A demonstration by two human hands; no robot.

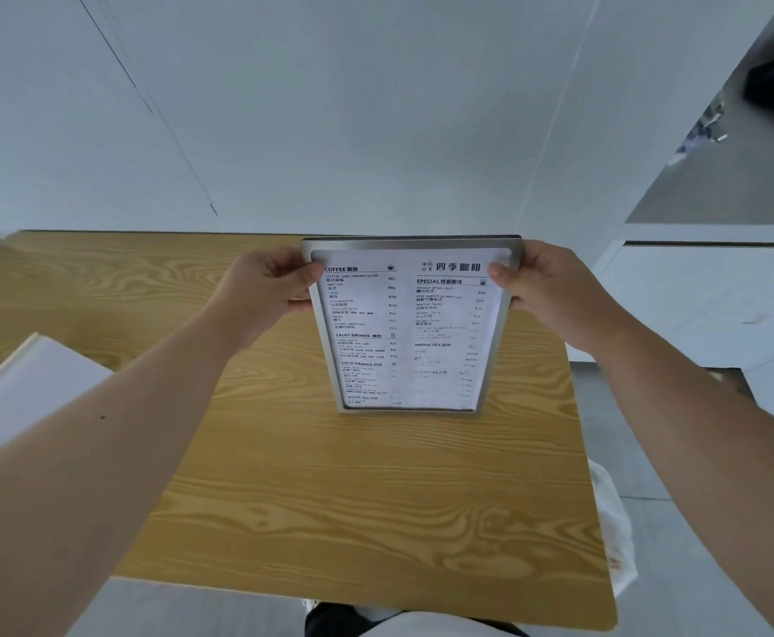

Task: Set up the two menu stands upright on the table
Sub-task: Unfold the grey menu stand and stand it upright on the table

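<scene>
Menu stand (pixel 410 328) upright mid-table (pixel 284 521), long axis vertical, bottom edge apparently touching the wood. Left hand (pixel 263 291) and right hand (pixel 555 291) each pinch a top corner, equally near. Second stand not visible.

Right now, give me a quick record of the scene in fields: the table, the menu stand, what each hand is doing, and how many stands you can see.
surface: wooden table, light grain
menu stand: metal frame, printed menu facing the camera, roughly upright, bottom edge at the tabletop
left hand: gripping the stand's upper left edge
right hand: gripping the upper right edge
stands visible: one; a second is not in view
</scene>
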